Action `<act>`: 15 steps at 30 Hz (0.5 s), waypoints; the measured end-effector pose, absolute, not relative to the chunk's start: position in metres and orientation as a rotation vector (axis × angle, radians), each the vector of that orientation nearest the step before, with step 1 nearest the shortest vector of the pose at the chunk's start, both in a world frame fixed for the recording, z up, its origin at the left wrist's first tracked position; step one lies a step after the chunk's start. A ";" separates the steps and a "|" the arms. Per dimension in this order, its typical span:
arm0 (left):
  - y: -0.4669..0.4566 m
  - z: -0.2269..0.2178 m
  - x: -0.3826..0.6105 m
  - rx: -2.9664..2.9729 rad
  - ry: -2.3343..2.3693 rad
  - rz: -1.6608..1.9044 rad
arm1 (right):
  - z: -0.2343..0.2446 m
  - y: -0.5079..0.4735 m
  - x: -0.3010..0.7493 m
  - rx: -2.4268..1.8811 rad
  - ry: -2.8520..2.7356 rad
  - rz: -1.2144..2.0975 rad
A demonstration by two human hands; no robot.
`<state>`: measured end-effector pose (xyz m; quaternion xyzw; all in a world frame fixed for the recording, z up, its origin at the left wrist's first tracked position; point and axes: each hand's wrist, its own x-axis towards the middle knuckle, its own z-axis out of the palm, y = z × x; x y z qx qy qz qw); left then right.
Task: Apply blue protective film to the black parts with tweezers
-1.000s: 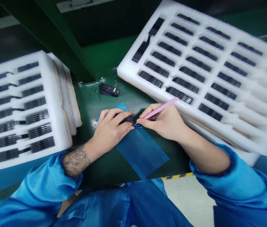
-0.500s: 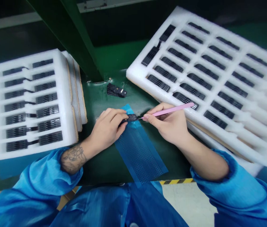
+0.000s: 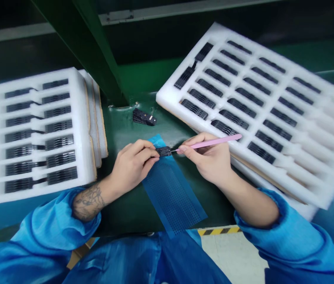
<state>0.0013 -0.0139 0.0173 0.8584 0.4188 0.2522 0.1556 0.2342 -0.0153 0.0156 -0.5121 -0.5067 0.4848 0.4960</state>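
The left hand (image 3: 133,161) grips a small black part (image 3: 163,151) above the blue sheet (image 3: 171,193), hiding one end; its detail is too small to make out. The right hand (image 3: 206,159) pinches pink tweezers (image 3: 211,141), their tip at the part. On the green counter (image 3: 119,209), a foam tray (image 3: 81,130) left of the sheet runs out of frame; another foam tray (image 3: 167,98) right of it is blurred.

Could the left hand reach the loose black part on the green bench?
Probably yes: the left hand is near the black part, only green bench between them, though it pinches a small black piece.
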 end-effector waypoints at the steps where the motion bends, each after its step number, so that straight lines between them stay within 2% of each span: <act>1: -0.014 0.019 0.002 2.462 1.199 0.721 | 0.016 -0.015 0.234 -1.232 -1.223 1.175; 15: -0.017 0.022 0.005 2.226 1.215 0.614 | 0.022 -0.016 0.235 -1.194 -1.168 1.149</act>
